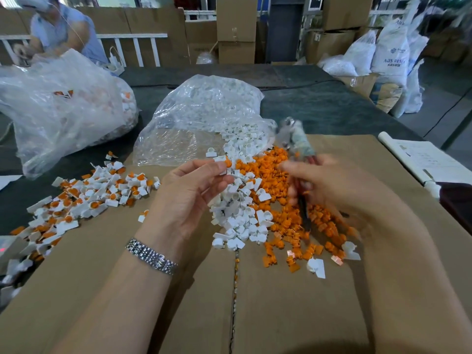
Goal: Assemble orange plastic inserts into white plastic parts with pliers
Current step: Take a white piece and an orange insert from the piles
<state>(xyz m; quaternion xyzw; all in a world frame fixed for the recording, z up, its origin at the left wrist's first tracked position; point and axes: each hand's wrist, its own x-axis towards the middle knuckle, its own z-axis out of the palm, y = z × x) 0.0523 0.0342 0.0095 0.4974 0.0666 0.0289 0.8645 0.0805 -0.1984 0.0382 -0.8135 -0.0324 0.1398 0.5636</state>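
Two grips engaged: my left hand (190,192) pinches a white part (221,163) with orange insert (227,163); my right hand (339,187) grasps the pliers (297,141).

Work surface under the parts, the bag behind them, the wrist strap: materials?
Work surface: brown corrugated cardboard by the look, matte, with a flap seam down the middle. Bag: thin clear plastic film, glossy, crinkled. Wrist strap: probably polished metal, small shiny links.

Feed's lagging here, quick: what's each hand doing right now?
Left hand: fingers pinch a white part with orange insert.
Right hand: blurred, gripping the pliers.
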